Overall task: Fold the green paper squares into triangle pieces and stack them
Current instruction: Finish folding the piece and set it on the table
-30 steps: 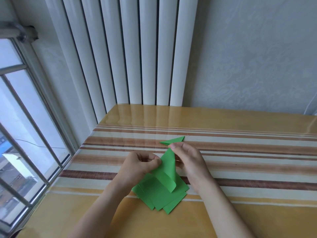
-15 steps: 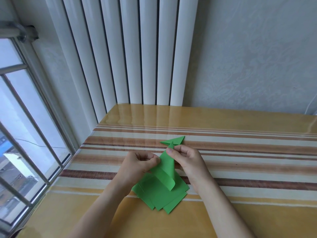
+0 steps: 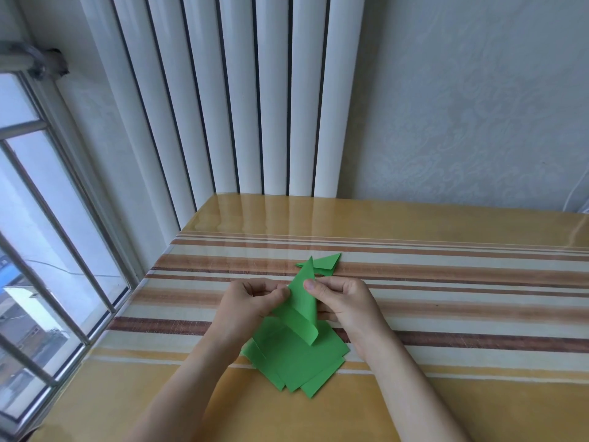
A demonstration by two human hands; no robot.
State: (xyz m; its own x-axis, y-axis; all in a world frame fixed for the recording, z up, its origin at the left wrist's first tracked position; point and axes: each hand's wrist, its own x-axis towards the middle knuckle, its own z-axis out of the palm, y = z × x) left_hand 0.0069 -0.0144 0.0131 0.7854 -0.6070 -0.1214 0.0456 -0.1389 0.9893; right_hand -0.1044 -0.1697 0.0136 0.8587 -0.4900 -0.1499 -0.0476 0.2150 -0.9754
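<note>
We've got the glossy yellow tabletop with brown and cream stripes carrying everything, pushed up against a white ribbed radiator. Near the front edge sits the loose pile of flat green paper squares, fanned out unevenly, corners sticking past each other. Further back, well apart from the pile, lies one small folded green paper triangle, so we'd guess the stack has barely begun.

The piece in hand is the green paper sheet being folded, held up over the pile with its point aimed away from us and its lower edge curling over. This stuff looks featherlight and floppy, thin enough to bend under its own weight, and probably slick on that shiny surface. We reckon the corners and edges are the places to grab, since pinching mid-sheet would just crumple it.

Our left hand pinches the sheet's left edge, fingers curled in, wrist low. Our right hand pinches the right side, thumb on top of the paper, knuckles up. Both forearms angle in from the bottom.
</note>
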